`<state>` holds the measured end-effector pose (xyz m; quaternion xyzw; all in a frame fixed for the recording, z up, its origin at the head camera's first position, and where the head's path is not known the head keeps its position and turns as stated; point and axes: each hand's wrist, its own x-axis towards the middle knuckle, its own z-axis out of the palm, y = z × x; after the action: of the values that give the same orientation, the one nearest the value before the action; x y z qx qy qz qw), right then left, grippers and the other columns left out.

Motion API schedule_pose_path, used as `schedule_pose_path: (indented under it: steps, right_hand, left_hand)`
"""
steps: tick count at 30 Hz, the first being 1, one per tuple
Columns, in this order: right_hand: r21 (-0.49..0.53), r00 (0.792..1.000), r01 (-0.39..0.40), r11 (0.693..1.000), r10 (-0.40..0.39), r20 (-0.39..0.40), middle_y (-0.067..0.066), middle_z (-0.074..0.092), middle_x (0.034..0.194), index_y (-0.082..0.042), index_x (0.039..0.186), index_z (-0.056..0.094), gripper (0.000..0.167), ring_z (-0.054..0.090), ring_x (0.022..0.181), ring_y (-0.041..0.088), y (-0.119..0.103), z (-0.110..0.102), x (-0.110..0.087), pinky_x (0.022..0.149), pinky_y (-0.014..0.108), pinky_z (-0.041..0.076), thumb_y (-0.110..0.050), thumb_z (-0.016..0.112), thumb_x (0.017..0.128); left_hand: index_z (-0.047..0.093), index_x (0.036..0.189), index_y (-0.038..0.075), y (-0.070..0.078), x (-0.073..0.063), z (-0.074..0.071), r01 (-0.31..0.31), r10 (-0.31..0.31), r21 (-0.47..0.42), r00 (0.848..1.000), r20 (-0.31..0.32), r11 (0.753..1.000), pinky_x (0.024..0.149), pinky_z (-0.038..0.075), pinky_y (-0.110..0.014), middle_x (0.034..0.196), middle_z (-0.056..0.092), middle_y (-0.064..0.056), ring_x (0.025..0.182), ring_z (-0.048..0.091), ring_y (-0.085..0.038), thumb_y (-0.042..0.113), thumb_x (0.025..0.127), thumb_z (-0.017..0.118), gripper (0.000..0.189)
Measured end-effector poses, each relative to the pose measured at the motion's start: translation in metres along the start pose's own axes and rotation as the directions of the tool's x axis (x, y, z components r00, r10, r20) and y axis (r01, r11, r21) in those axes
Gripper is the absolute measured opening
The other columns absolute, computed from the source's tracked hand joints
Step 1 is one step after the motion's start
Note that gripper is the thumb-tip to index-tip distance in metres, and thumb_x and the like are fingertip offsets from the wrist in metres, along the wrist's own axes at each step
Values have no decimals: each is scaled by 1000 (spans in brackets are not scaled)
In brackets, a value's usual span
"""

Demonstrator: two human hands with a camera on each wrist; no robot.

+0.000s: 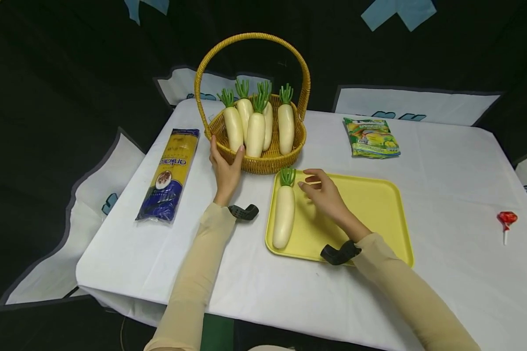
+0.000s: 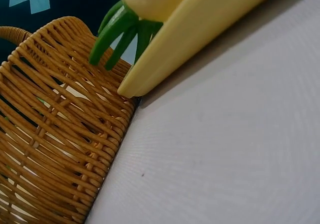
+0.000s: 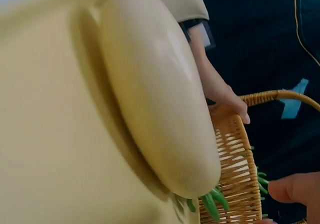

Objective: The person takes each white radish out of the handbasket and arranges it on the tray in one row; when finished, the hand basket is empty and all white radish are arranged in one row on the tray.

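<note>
My left hand (image 1: pixel 226 175) rests against the near left side of a wicker basket (image 1: pixel 263 167), thumb and fingers spread along its rim. Several white radishes with green tops stand in the basket, including a front radish (image 1: pixel 255 134). Another white radish (image 1: pixel 283 217) lies along the left side of a yellow tray (image 1: pixel 355 219), its leaves toward the basket. Over the tray, just right of those leaves, is my right hand (image 1: pixel 327 195), fingers loosely bent and holding nothing. The right wrist view shows the lying radish (image 3: pixel 160 94) up close.
Left of the basket lies a blue and yellow pasta packet (image 1: pixel 169 175). A green and yellow packet (image 1: pixel 372 138) is at the back right. Near the right edge sits a red lollipop (image 1: pixel 507 219). The basket's tall handle (image 1: pixel 254 36) arches above the radishes.
</note>
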<state>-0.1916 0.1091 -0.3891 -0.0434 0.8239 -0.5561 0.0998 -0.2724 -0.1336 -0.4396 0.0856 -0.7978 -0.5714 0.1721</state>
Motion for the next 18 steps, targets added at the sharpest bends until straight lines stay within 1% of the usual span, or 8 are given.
schedule_pose_path:
  steps: [4, 6, 7, 9, 12, 14, 15, 18]
  right_hand:
    - [3, 995, 6, 1000, -5, -102, 20, 40, 129, -11, 139, 26, 56, 49, 110, 32, -7, -5, 14, 82, 44, 47, -26, 52, 91]
    - [-11, 985, 41, 999, -43, -167, 21, 39, 128, -11, 139, 24, 58, 49, 109, 33, -11, -7, 22, 82, 44, 46, -25, 52, 91]
    - [-27, 977, 71, 997, -75, -200, 21, 38, 128, -10, 139, 24, 58, 49, 108, 33, -13, -8, 27, 82, 43, 46, -24, 52, 90]
    - [-81, 952, 139, 987, -156, -265, 21, 38, 125, -9, 139, 26, 58, 49, 106, 34, -16, -9, 37, 83, 41, 45, -23, 53, 90]
    - [-180, 900, 219, 959, -269, -342, 20, 37, 123, -8, 137, 28, 56, 47, 103, 34, -18, -10, 54, 82, 39, 44, -21, 53, 89]
    - [-225, 877, 243, 944, -313, -365, 20, 36, 122, -8, 137, 28, 55, 46, 102, 33, -20, -10, 66, 82, 39, 43, -21, 51, 89]
    - [-243, 872, 246, 938, -324, -368, 20, 35, 122, -8, 137, 28, 55, 45, 102, 32, -22, -9, 70, 82, 39, 42, -21, 51, 90]
    - [-275, 874, 245, 930, -335, -352, 20, 34, 123, -9, 138, 27, 55, 46, 102, 31, -27, -6, 83, 80, 38, 43, -23, 49, 90]
  left_hand:
    - [0, 146, 29, 1, 0, 0, -4, 4, 2, 1000, 4, 1000, 108, 15, -56, 150, 6, -11, 138, 10, -34, 58, 82, 52, 87]
    - [0, 146, 28, 1, 0, 0, -8, 8, 2, 1000, 5, 1000, 108, 15, -57, 150, 6, -12, 138, 10, -34, 58, 82, 51, 87]
    - [0, 146, 28, 0, 0, 0, -9, 9, 2, 1000, 3, 1000, 108, 15, -57, 150, 6, -12, 138, 10, -34, 57, 82, 52, 87]
    - [0, 145, 29, 0, 0, 0, -11, 11, 6, 1000, -1, 1000, 108, 15, -57, 150, 7, -12, 138, 11, -35, 57, 83, 52, 86]
    - [0, 145, 31, -1, 0, 1, -9, 9, 16, 1000, -11, 1000, 107, 17, -57, 150, 8, -12, 137, 13, -35, 58, 83, 51, 84]
    - [0, 145, 31, -1, 0, 2, -11, 11, 25, 1000, -15, 1000, 107, 17, -56, 149, 9, -13, 137, 14, -35, 58, 83, 50, 83]
    - [0, 145, 31, -2, 0, 2, -12, 12, 30, 1000, -17, 999, 108, 17, -56, 149, 9, -13, 137, 15, -35, 58, 83, 49, 83]
    - [1, 145, 31, -2, 0, 2, -16, 17, 41, 1000, -22, 999, 109, 17, -54, 149, 9, -13, 137, 15, -34, 58, 84, 48, 82]
